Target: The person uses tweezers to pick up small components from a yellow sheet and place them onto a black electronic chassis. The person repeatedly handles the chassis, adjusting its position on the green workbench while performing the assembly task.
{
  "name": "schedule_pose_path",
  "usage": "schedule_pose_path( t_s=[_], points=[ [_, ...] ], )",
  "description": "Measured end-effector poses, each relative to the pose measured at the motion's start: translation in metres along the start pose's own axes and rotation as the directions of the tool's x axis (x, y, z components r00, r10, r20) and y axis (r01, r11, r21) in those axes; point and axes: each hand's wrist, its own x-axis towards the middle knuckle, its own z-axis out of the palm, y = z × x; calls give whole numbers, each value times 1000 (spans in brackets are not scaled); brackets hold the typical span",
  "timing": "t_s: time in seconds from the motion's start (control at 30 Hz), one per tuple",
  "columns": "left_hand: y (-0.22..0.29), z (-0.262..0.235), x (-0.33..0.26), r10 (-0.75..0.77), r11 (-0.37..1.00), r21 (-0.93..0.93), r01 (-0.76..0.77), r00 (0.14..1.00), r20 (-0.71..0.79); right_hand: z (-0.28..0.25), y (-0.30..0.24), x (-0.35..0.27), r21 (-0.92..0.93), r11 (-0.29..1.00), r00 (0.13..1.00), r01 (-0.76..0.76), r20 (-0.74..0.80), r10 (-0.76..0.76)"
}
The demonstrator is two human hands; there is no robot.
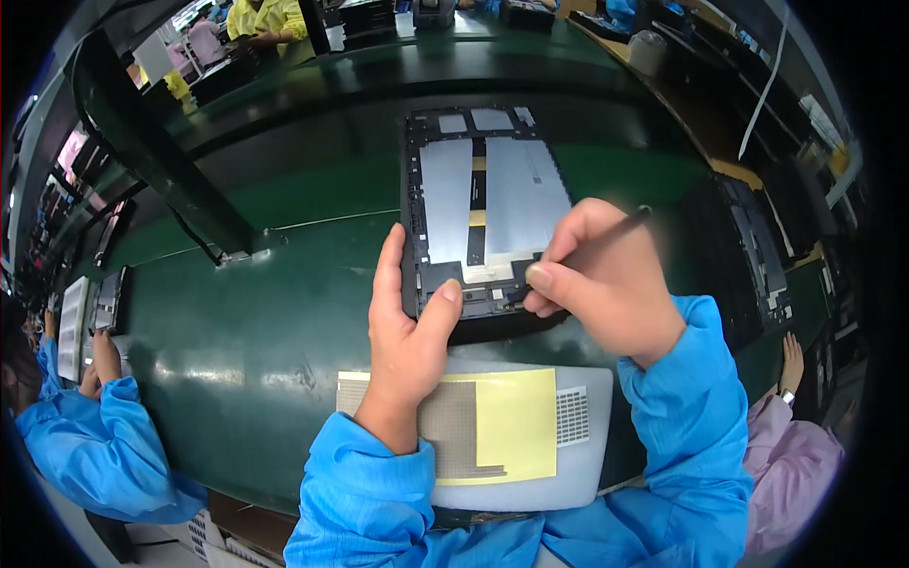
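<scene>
Nearest, a yellow sticker sheet (492,426) lies below the opened tablet (483,208) on the green tabletop (256,341), where the left hand (407,322) clasps its lower-left frame edge, likely thin, stiff and fragile, while the right hand (597,275) fingers pinch a slim stylus (615,229) at its bottom edge.

One open tablet (485,213) with two silver panels inside. One thin tool (606,232). One yellow sheet (507,426) on one white tray (592,445). Two own hands: left (407,331), right (606,284). Two blue sleeves below. One blue-sleeved co-worker (90,435) at left, one pink-sleeved co-worker (791,454) at right. Two more open tablets (762,251) further right. One white roll (649,52) at top
</scene>
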Motion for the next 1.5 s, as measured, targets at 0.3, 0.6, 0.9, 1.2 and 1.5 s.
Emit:
schedule_pose_path(
  t_s=[0.3,0.6,0.9,1.2,1.5],
  points=[
    [0,0,1,-8,1000,-3,8,1000,21,-2,3,4,-43,999,998,29,55,-26],
    [0,-2,3,54,999,5,-54,998,15,1,11,-17,112,964,968,242,-95,-232],
    [-5,4,2,10,993,-116,-14,999,-40,9,78,-120,11,981,949,-194,255,185],
    [-5,3,2,10,998,-64,-13,999,-48,14,81,-120,-134,977,935,-166,294,199],
    [-7,2,-1,73,997,-8,-73,997,-16,-12,50,-93,292,951,994,99,-75,-80]
  ],
)
